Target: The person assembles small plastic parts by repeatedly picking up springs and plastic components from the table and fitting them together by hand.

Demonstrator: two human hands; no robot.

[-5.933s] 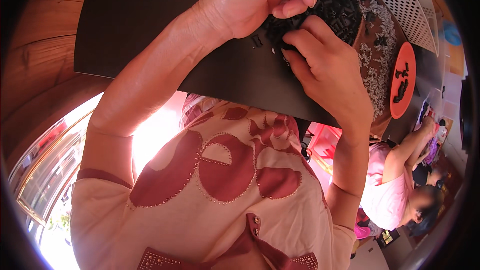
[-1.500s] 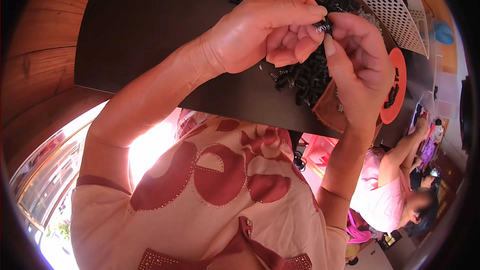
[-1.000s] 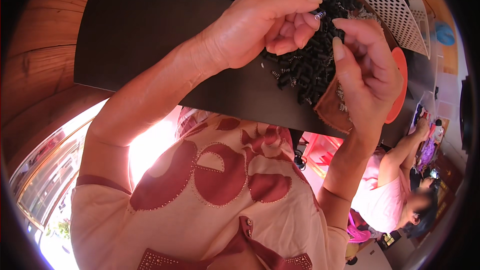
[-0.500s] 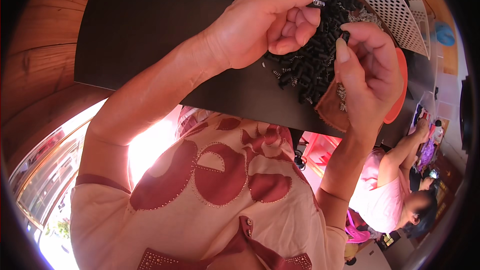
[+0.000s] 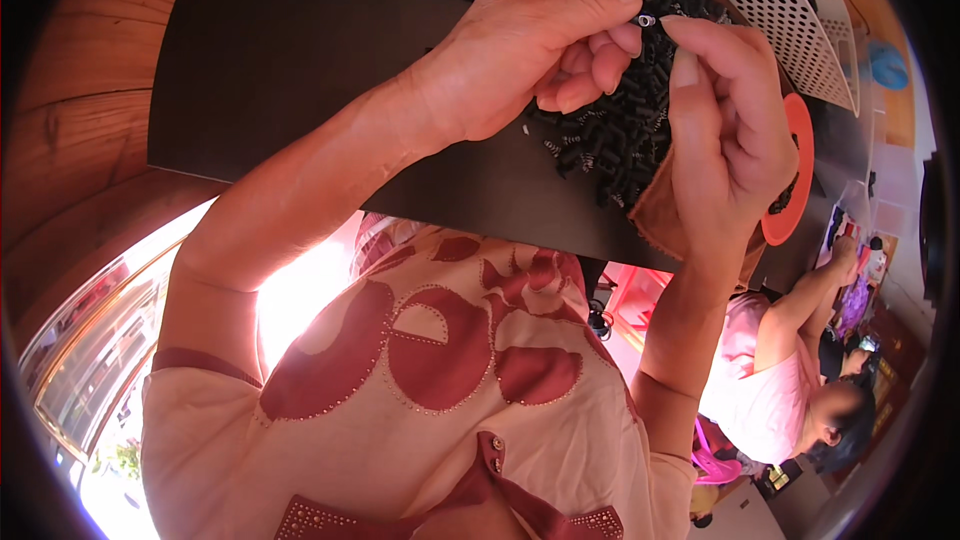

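the small shiny metal piece point(image 5: 646, 20), which looked to us like a spring, was at the fingertips of the left hand point(image 5: 560, 45), above the heap of small black parts point(image 5: 608, 140). from the right hand point(image 5: 735, 105) it lay to the left, just beside the tip of the index finger. the left hand was the nearer one, because it carried the piece. the long axis, as we judged it, ran roughly sideways, from the left fingertips toward the right ones, but the piece was too small for us to be sure.

about the grip: the left thumb and index finger were pressed together on the piece, with its bright end sticking out, while the other left fingers were curled below. the right thumb and index finger stood a little apart, and the index tip was very close to the bright end. whether it touched, or whether some dark part was between these two fingers, we could not tell.

under both hands was the dark tabletop point(image 5: 300, 70). a few loose springs point(image 5: 553, 148) lay at the near edge of the heap, and the orange plate point(image 5: 800, 140) stood to the right, partly behind the right hand.
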